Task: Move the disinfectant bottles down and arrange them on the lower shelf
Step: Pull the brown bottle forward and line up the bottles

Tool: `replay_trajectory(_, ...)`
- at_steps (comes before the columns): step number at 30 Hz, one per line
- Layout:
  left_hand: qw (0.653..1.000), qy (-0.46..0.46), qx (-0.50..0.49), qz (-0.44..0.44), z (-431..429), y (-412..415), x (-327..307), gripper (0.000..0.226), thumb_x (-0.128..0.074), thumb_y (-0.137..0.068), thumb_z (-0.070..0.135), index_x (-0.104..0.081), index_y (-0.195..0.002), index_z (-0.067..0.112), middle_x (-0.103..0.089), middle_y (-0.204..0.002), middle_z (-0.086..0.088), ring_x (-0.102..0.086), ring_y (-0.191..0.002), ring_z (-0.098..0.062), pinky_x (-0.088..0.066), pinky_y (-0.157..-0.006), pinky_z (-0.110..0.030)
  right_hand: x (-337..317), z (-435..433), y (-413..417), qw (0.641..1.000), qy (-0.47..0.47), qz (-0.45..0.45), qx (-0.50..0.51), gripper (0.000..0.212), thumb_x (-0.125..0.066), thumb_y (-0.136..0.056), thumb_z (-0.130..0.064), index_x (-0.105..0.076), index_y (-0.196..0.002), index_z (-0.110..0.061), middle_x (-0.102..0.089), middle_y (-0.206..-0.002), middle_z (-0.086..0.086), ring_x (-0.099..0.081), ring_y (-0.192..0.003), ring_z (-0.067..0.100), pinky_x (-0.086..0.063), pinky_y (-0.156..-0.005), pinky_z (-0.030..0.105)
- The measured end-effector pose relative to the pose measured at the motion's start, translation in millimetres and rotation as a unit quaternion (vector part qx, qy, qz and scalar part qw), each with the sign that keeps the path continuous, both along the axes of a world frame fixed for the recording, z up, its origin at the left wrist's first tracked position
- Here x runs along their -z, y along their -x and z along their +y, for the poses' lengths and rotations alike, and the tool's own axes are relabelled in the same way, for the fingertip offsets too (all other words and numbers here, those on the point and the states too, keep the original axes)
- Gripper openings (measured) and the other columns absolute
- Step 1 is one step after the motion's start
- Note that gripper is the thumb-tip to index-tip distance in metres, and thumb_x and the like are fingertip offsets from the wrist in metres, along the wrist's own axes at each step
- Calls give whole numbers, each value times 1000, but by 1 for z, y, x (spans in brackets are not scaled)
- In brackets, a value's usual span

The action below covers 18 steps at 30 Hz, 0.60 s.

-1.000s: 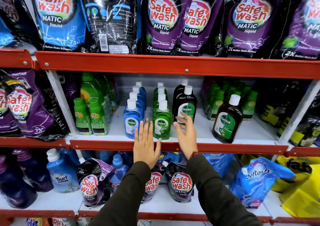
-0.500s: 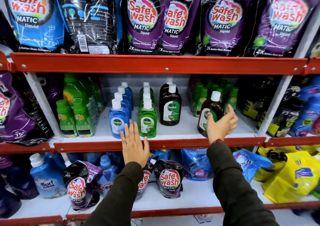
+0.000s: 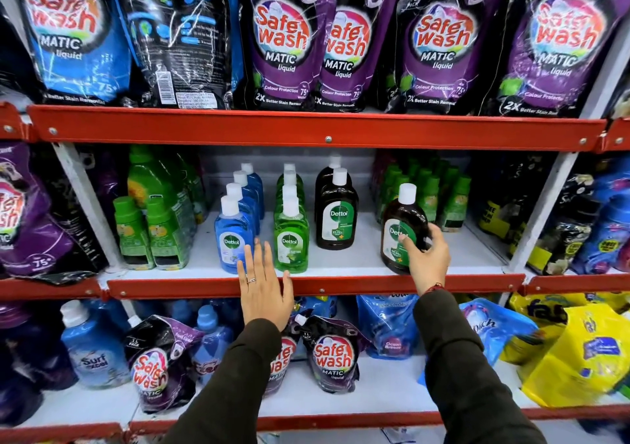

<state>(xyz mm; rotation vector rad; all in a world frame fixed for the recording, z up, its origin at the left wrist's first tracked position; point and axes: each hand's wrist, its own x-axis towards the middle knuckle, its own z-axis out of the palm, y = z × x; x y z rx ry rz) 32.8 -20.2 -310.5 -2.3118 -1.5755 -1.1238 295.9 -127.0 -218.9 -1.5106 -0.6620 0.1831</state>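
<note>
Gripping a brown disinfectant bottle (image 3: 404, 229) near the middle shelf's (image 3: 341, 285) front edge, the right hand (image 3: 426, 259) wraps its label; the left hand (image 3: 264, 290) lies flat, fingers spread, against that edge.

On your middle shelf (image 3: 361, 259), bare white board lies open between the brown bottle pair (image 3: 335, 210) and the lone brown bottle (image 3: 402, 229). On the lower shelf (image 3: 385, 389), Safewash pouches (image 3: 332, 358) and blue pouches (image 3: 388, 327) crowd the near edge.
</note>
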Motion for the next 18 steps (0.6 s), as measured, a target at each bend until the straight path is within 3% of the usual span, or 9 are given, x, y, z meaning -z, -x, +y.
replay_trajectory(6, 1000, -2, 0, 0, 1, 1, 2, 73, -31, -98, 40, -17, -160, 5, -15, -170, -17, -6, -159, -33, -3, -128, -49, 10, 13, 13, 991, 21, -16, -129, 60, -78, -87, -29, -53, -139, -12, -61, -141, 13, -56, -134, 29, -48, -113, 53)
replay_trajectory(10, 1000, -2, -2, 6, 1, 2, 2, 73, -31, -98, 40, -16, -161, 5, -14, -170, -17, -6, -159, -33, 0, -129, -47, 1, 20, 29, 976, 13, -17, -218, 45, -72, -93, -13, -55, -134, -12, -65, -134, 11, -61, -128, 27, -54, -103, 30)
replay_trajectory(12, 1000, -1, -3, 5, 2, 2, 1, 73, -31, -98, 40, -16, -161, 5, -13, -170, -16, -5, -159, -32, 1, -129, -47, -1, 26, 33, 969, 11, -6, -248, 42, -69, -93, -7, -52, -131, -17, -65, -130, 7, -62, -123, 24, -50, -103, 32)
replay_trajectory(15, 1000, 1, -2, 2, 1, 1, 2, 74, -32, -98, 40, -15, -161, 7, -12, -171, -15, -4, -159, -31, -1, -129, -48, -6, 29, 39, 963, 27, -2, -267, 41, -66, -94, -2, -47, -124, -23, -62, -117, -7, -60, -109, 5, -44, -106, 33)
replay_trajectory(18, 1000, 9, 11, -10, 0, 1, 3, 73, -31, -98, 40, -12, -162, 9, -10, -171, -14, -1, -159, -30, -7, -128, -51, -8, 33, 37, 959, 38, -30, -278, 43, -66, -94, -1, -49, -131, -17, -61, -131, 5, -58, -123, 19, -44, -113, 40)
